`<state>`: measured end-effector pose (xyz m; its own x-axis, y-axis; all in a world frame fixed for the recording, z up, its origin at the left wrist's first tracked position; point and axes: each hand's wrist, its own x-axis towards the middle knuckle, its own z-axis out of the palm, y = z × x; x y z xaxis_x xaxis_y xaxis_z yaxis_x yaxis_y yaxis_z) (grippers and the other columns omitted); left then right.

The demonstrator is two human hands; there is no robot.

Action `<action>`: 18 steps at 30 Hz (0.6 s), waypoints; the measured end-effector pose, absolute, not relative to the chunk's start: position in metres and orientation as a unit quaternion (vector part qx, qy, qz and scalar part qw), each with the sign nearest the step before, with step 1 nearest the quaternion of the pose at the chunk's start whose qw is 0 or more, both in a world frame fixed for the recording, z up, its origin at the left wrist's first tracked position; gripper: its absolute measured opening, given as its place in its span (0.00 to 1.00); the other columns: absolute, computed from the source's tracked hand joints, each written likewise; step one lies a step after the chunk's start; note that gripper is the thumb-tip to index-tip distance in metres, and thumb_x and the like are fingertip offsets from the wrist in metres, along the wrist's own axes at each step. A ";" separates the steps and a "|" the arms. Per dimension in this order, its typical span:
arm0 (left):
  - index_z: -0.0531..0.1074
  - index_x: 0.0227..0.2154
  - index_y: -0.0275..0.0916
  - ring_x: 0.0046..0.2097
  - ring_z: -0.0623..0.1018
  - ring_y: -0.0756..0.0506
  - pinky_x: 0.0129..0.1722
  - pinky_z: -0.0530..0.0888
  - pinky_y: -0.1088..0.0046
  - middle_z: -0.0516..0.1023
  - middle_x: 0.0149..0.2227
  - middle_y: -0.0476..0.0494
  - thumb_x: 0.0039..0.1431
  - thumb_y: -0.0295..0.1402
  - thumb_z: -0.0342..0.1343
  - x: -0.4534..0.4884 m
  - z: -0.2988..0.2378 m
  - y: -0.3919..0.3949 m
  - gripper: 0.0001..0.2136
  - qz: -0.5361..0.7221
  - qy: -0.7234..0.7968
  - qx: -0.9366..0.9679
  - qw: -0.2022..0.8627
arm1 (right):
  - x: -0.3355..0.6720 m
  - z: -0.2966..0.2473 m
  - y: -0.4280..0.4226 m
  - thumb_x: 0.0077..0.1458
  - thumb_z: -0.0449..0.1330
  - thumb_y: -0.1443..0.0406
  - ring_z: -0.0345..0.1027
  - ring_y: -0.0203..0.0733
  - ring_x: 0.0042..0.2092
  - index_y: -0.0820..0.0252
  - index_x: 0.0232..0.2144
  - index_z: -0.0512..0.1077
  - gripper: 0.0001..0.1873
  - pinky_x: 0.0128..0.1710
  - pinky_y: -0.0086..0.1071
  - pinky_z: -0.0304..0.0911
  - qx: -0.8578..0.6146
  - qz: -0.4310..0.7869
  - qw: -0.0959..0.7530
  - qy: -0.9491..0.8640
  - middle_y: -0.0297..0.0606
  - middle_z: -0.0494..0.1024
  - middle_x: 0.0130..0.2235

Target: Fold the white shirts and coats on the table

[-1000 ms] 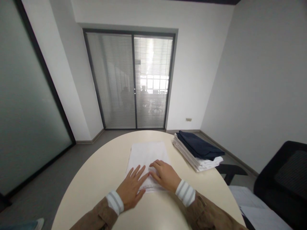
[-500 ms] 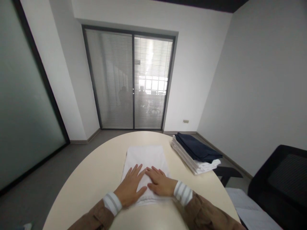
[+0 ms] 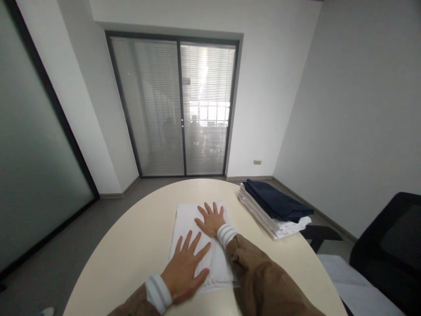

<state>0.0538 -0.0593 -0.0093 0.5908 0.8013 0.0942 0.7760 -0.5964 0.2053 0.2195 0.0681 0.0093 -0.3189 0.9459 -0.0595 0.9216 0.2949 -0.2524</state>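
A folded white cloth (image 3: 184, 217) lies flat on the round cream table (image 3: 131, 245) in front of me. My left hand (image 3: 186, 270) rests palm down on its near left part, fingers spread. Farther up, my right hand (image 3: 211, 220) presses flat near the cloth's far right corner, its fingers also apart. Neither hand grips anything. Whether the cloth is a garment or a plain piece, I cannot tell; my hands and right sleeve cover parts of it.
On the table's right side sits a stack of folded white cloths (image 3: 259, 215) topped by a dark navy folded cloth (image 3: 276, 199). A black chair (image 3: 391, 245) stands beyond the right edge, with white fabric (image 3: 348, 281) by it. Glass doors with blinds (image 3: 174, 109) are at the back.
My right hand has slid away from me, up to the cloth's far right part. My left hand stays on the near left, its fingers now wider apart. The view has shifted slightly.
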 end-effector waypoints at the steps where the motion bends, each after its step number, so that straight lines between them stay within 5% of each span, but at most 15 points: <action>1: 0.47 0.68 0.55 0.69 0.42 0.25 0.60 0.49 0.31 0.44 0.71 0.39 0.66 0.47 0.48 0.054 -0.010 -0.059 0.30 0.092 0.443 0.889 0.076 | 0.221 0.003 0.070 0.60 0.40 0.39 0.26 0.65 0.70 0.46 0.68 0.46 0.40 0.61 0.65 0.22 -0.578 0.113 0.069 -0.805 0.38 0.42 0.72; 5: 0.48 0.68 0.55 0.69 0.42 0.25 0.61 0.48 0.31 0.45 0.71 0.39 0.65 0.47 0.49 0.053 -0.014 -0.057 0.30 0.111 0.438 0.889 0.079 | 0.232 -0.010 0.077 0.61 0.40 0.41 0.39 0.58 0.69 0.52 0.67 0.53 0.39 0.64 0.55 0.33 -0.594 0.068 0.144 -0.788 0.43 0.51 0.70; 9: 0.50 0.67 0.54 0.69 0.44 0.26 0.61 0.49 0.33 0.47 0.71 0.40 0.64 0.47 0.50 0.053 -0.014 -0.059 0.31 0.115 0.438 0.888 0.080 | 0.240 -0.014 0.085 0.60 0.42 0.40 0.37 0.57 0.70 0.58 0.66 0.55 0.41 0.64 0.52 0.33 -0.658 0.046 0.159 -0.735 0.50 0.50 0.69; 15: 0.65 0.61 0.45 0.64 0.63 0.36 0.62 0.61 0.49 0.67 0.61 0.38 0.67 0.44 0.44 0.050 -0.005 -0.027 0.22 0.204 0.480 0.851 0.059 | 0.242 -0.019 0.088 0.59 0.44 0.40 0.37 0.58 0.69 0.58 0.66 0.55 0.42 0.63 0.52 0.36 -0.651 0.059 0.150 -0.742 0.50 0.51 0.69; 18: 0.57 0.65 0.42 0.69 0.53 0.35 0.64 0.54 0.49 0.54 0.68 0.36 0.66 0.41 0.47 0.041 -0.008 0.010 0.26 0.239 0.511 0.826 0.017 | 0.243 -0.020 0.086 0.60 0.45 0.41 0.38 0.58 0.69 0.58 0.66 0.56 0.41 0.63 0.52 0.36 -0.648 0.052 0.165 -0.742 0.50 0.51 0.69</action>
<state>0.0406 0.0096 -0.0081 0.3646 0.8517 0.3764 0.8351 -0.4779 0.2724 0.2427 0.0860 -0.0198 -0.1061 0.9786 0.1766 0.9439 0.1550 -0.2915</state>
